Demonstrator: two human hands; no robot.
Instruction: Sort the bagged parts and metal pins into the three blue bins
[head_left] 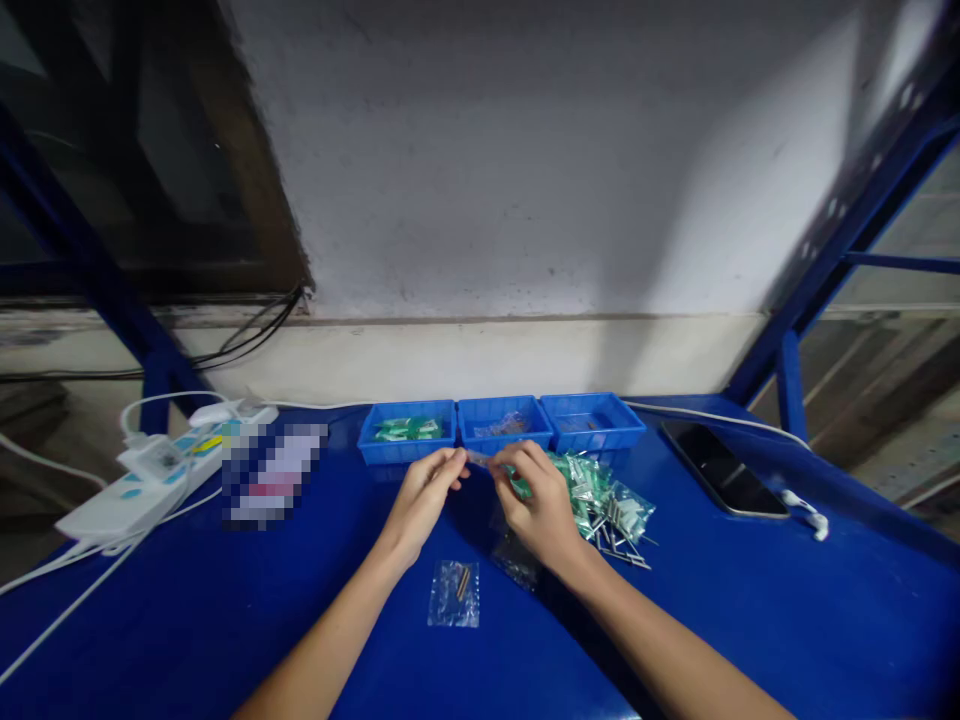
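Note:
My left hand (426, 497) and my right hand (538, 500) meet in front of the blue bins, fingertips closed on a small clear plastic bag (478, 458) stretched between them. Fingers hide most of it, so its contents cannot be made out. Below, on the blue table, lies a clear plastic bag (454, 594) with a few short brownish rods inside. Another clear bag (516, 562) is partly under my right wrist. Beside that wrist is a heap of green-and-clear packets (589, 482) with loose metal rods (622, 555) sticking out.
Three blue bins stand along the back: the left bin (409, 452) holds green packets, the middle bin (469, 440) clear bags, the right bin (600, 438) a few small items. A phone (724, 468) and earphones (808, 514) lie right; a corded power strip (135, 510) lies left.

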